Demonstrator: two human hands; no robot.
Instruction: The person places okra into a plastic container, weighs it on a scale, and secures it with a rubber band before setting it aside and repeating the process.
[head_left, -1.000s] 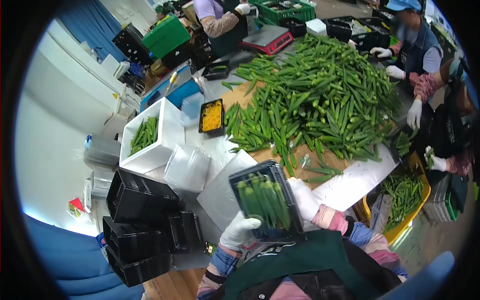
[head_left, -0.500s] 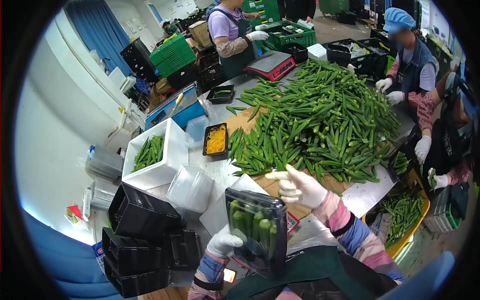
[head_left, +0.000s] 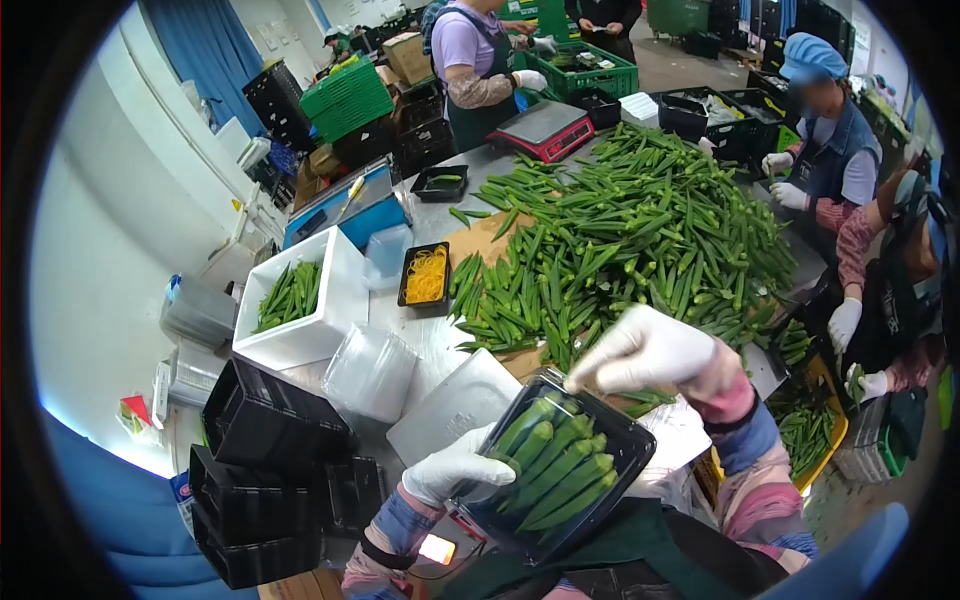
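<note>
My left hand, in a white glove, grips the near left side of a black tray of okra with a clear plastic cover. The tray tilts toward me, with several green okra pods lined up inside. My right hand, also gloved, is above the tray's far edge, fingers curled and the fingertips drawn together by the rim. Anything between those fingertips is too small to make out. Beyond the tray spreads a big heap of loose okra. A small black tray of yellow rubber bands stands left of the heap.
To the left are a white foam box holding okra, a stack of clear lids and stacked black trays. A red scale stands at the back. Co-workers work at the far side and right, near a yellow crate.
The tray has turned and tipped, so its covered top now faces me. My right hand has come closer, from a pointing finger over the heap to the tray's far edge.
</note>
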